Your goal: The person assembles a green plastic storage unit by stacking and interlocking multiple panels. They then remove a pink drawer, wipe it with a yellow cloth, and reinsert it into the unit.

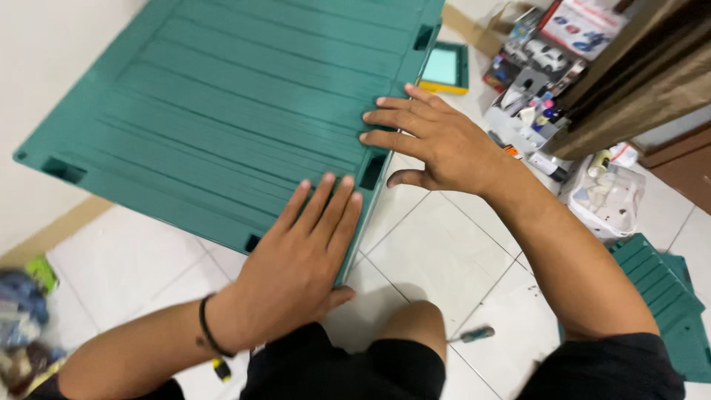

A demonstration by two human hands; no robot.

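On the green panel's [222, 111] edge, 2 hands [296, 255] press.

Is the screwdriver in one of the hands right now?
No, the screwdriver lies on the floor tiles; both hands press flat on the green panel.

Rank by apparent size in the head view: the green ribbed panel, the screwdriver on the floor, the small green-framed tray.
1. Green ribbed panel, largest by far.
2. Small green-framed tray.
3. Screwdriver, smallest, though partly hidden by the knee.
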